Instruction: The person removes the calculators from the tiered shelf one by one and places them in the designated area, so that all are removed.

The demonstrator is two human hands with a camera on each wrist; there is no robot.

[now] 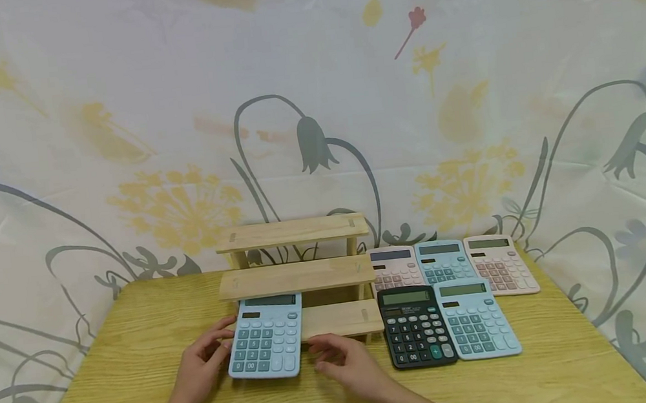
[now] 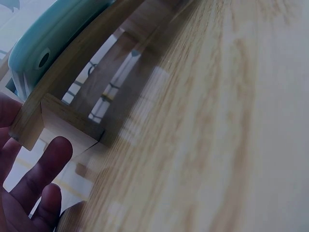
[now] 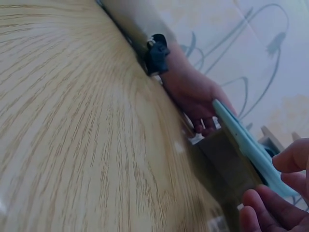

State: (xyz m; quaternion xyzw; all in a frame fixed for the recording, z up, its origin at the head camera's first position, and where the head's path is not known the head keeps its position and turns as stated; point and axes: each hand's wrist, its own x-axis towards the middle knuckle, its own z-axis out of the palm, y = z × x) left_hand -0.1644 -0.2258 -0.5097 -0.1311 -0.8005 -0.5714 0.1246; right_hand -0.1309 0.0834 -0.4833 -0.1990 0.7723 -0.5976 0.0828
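A light blue calculator point(image 1: 267, 346) lies tilted on the left part of the lowest board point(image 1: 340, 320) of a wooden three-step stand, its screen end toward the middle board. My left hand point(image 1: 199, 369) is at its left side, by the end of the board, with loosely bent fingers. In the left wrist view, fingers point(image 2: 41, 174) lie around the board's end, below the calculator's rounded edge point(image 2: 46, 43). On the calculator's right, my right hand point(image 1: 353, 367) is relaxed in front of the board, fingertips near its front edge. Neither hand grips the calculator.
Right of the stand, a black calculator point(image 1: 417, 328) and a blue one point(image 1: 477, 319) lie in front. Behind them are a pink point(image 1: 397, 272), a blue point(image 1: 443, 264) and another pink calculator point(image 1: 501, 265). The stand's middle board point(image 1: 298, 276) and top board point(image 1: 293, 231) rise behind.
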